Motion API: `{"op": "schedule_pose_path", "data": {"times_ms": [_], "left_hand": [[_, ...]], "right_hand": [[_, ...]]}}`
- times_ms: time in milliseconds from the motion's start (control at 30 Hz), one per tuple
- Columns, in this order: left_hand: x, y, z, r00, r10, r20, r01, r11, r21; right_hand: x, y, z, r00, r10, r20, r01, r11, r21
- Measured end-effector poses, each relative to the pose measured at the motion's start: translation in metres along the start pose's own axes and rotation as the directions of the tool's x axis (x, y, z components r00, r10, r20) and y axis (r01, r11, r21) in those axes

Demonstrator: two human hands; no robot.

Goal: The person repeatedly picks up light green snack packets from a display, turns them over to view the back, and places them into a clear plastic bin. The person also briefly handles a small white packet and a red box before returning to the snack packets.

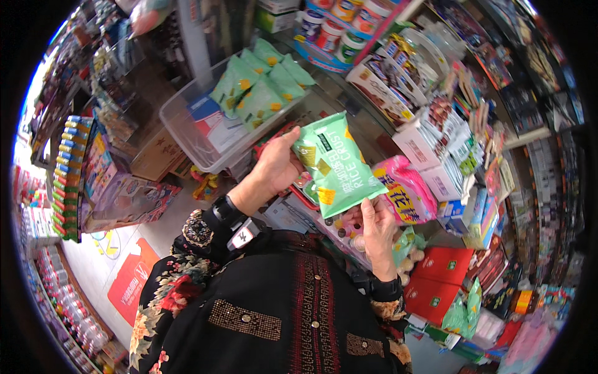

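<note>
A sealed mint-green bag of rice crust snack is held up between my two hands, its printed front facing me. My left hand grips the upper left edge with thumb and fingers. At the lower right corner, my right hand pinches the bag. Just beyond it, a clear plastic bin holds several matching green bags, plus a blue, red and white packet lying flat. Behind my right hand lies a pink snack bag with yellow lettering.
Snack boxes and a chocolate bar carton crowd the right side. Gum tubs stand on a tiered display at the back. Red boxes and loose green bags lie lower right. A tall rack of small packs rises at left.
</note>
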State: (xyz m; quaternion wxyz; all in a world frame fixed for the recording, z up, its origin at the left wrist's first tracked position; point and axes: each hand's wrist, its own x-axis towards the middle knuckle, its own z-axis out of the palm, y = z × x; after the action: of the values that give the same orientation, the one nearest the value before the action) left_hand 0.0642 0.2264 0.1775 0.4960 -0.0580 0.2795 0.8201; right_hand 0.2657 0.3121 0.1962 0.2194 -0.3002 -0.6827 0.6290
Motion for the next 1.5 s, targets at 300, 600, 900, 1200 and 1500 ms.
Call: {"op": "schedule_pose_path", "data": {"times_ms": [300, 600, 900, 1200, 1500], "left_hand": [[-0.011, 0.023, -0.049, 0.993, 0.080, -0.088, -0.097, 0.973, -0.209], [-0.017, 0.080, -0.118, 0.944, 0.241, -0.225, -0.292, 0.928, -0.230], [0.008, 0.137, -0.154, 0.805, 0.259, -0.533, -0.353, 0.932, -0.080], [0.065, 0.156, -0.189, 0.883, 0.076, -0.462, -0.171, 0.971, -0.167], [0.076, 0.164, -0.182, 0.898, 0.224, -0.379, -0.162, 0.969, 0.189]], "right_hand": [[0.040, 0.003, 0.063, 0.984, -0.125, 0.123, 0.156, 0.946, -0.284], [0.122, -0.011, 0.142, 0.907, -0.288, 0.306, 0.416, 0.719, -0.556], [0.237, -0.018, 0.253, 0.755, -0.386, 0.530, 0.655, 0.445, -0.610], [0.274, 0.004, 0.314, 0.737, -0.342, 0.583, 0.672, 0.287, -0.682], [0.275, 0.004, 0.319, 0.819, -0.324, 0.473, 0.571, 0.387, -0.724]]}}
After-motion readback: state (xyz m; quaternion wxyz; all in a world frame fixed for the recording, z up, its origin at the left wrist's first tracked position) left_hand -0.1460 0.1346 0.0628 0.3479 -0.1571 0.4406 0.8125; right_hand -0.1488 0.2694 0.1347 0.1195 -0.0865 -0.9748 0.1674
